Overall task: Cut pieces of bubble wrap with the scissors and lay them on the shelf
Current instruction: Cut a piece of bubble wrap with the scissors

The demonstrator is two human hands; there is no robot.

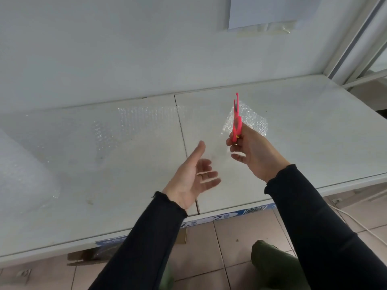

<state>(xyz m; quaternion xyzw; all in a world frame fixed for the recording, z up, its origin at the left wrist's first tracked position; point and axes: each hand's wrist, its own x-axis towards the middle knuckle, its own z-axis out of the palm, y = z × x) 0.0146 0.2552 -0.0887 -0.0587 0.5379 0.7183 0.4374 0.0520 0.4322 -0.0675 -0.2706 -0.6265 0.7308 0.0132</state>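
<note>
The right hand (251,151) grips pink scissors (236,120), blades up, above a cut bubble wrap piece (255,120) lying toward the shelf's (303,143) back right. The left hand (192,176) hovers wide open, palm up, empty. A box (217,218) under the front edge shows a "2".

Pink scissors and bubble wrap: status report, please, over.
Right hand grips pink plastic scissors, tips up. Left hand open, empty. Small clear bubble wrap piece lies on white shelf, behind scissors. Nothing seen in the way.
</note>
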